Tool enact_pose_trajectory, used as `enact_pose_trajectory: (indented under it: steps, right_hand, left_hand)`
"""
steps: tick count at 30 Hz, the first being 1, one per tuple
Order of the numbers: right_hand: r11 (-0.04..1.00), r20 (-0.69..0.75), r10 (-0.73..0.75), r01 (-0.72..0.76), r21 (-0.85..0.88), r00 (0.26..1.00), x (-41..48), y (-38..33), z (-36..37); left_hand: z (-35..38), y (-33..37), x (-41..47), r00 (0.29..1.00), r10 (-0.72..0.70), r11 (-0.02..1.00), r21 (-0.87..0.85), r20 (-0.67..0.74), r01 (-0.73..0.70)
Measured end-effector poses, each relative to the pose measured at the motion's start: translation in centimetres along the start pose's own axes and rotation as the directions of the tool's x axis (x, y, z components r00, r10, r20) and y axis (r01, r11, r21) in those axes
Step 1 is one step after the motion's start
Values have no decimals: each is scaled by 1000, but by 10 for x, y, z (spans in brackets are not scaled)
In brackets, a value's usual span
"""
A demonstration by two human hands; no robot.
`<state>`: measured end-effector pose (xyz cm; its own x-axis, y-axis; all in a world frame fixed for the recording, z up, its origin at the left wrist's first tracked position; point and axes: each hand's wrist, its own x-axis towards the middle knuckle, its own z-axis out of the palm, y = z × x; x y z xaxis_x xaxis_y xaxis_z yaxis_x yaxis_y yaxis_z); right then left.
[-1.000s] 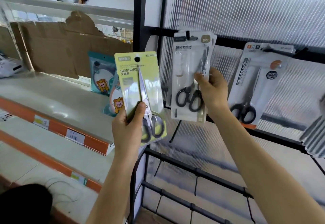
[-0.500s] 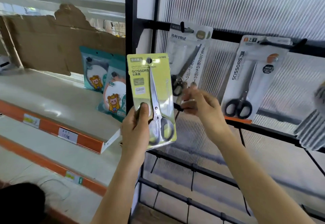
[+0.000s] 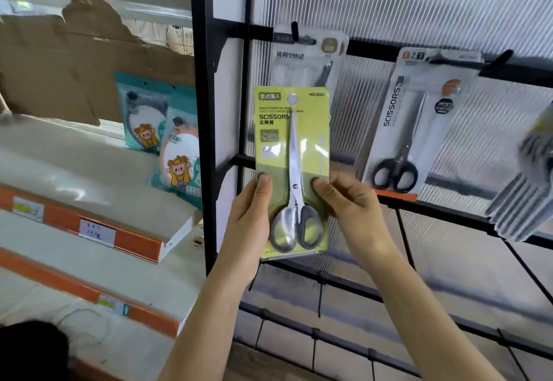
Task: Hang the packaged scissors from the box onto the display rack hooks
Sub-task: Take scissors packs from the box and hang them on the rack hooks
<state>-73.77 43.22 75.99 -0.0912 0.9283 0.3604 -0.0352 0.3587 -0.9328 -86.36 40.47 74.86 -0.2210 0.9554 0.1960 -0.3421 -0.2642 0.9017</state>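
Lets go of the white pack [image 3: 308, 60] with the right hand [image 3: 350, 201] and leaves it hanging on the hook [image 3: 294, 29] near the top left corner of the display rack [image 3: 199, 111]. Now pinches the green scissors pack [image 3: 291, 171] from both sides: left hand [image 3: 248, 210] on its left edge, right hand on its right edge, thumbs on the front. Holds it flat in front of the rack, just under that hook, with its hole [image 3: 292, 99] on no hook yet. Looks like the next one to hang. Says "SCISSORS" and "NO.5002" on the green card, and "SCISSORS" on the other white pack [image 3: 416, 120] further right
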Motion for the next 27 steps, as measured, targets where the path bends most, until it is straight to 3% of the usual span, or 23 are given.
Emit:
enact_pose_trajectory:
  steps: [6, 13, 19, 22, 27]
  right_hand:
    - [997, -172, -65, 73, 40, 983, -8, -3, -17]
    - [993, -394, -114, 117, -18, 912, -37, -13, -84]
    - [984, -608, -176, 143, -104, 774, -88, -34, -164]
    - [974, -712, -228, 160, -162, 664, -114, -47, -208]
    - [960, -805, -280, 140, -243, 523, -144, -67, -271]
  left_hand:
    - [6, -5, 4, 983, 86, 980, 166, 162, -112]
    - [63, -28, -3, 959, 24, 980, 181, 282, -78]
    - [131, -53, -31, 857, 23, 990, 105, 515, -90]
    - [163, -65, -51, 774, 4, 989, 114, 633, -98]
    - [207, -77, -74, 709, -14, 988, 118, 705, -98]
